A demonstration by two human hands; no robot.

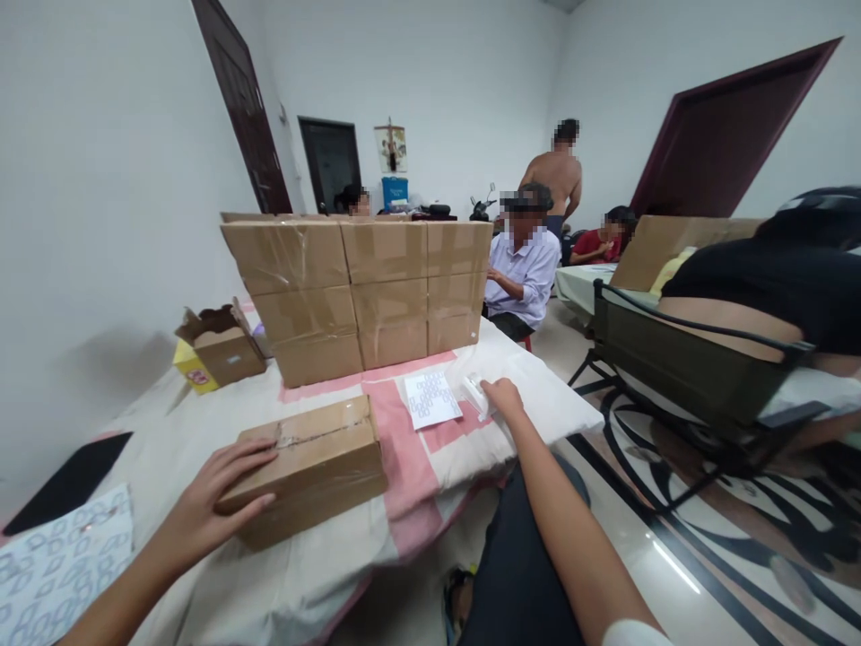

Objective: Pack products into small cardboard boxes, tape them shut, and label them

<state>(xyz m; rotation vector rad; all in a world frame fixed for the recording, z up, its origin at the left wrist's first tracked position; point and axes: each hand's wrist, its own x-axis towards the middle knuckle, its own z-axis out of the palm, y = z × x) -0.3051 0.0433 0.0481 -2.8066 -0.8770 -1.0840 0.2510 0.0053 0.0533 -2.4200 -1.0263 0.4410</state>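
Note:
My left hand [219, 498] lies on the near left end of a taped brown cardboard box [316, 462], fingers spread over its top and side. My right hand [503, 397] reaches out to a small white object [476, 392] on the cloth, fingers curled on it. A white sheet of printed labels [431, 399] lies just left of that hand. Both the box and the sheet rest on a table covered with a white and pink cloth [404, 484].
A stack of taped cardboard boxes [356, 292] stands at the table's far side. An open small box [221, 345] and a yellow box [192, 368] sit at the left. A label sheet [54, 565] and dark flat object [67, 484] lie near left. People sit behind; a folding chair [692, 377] stands right.

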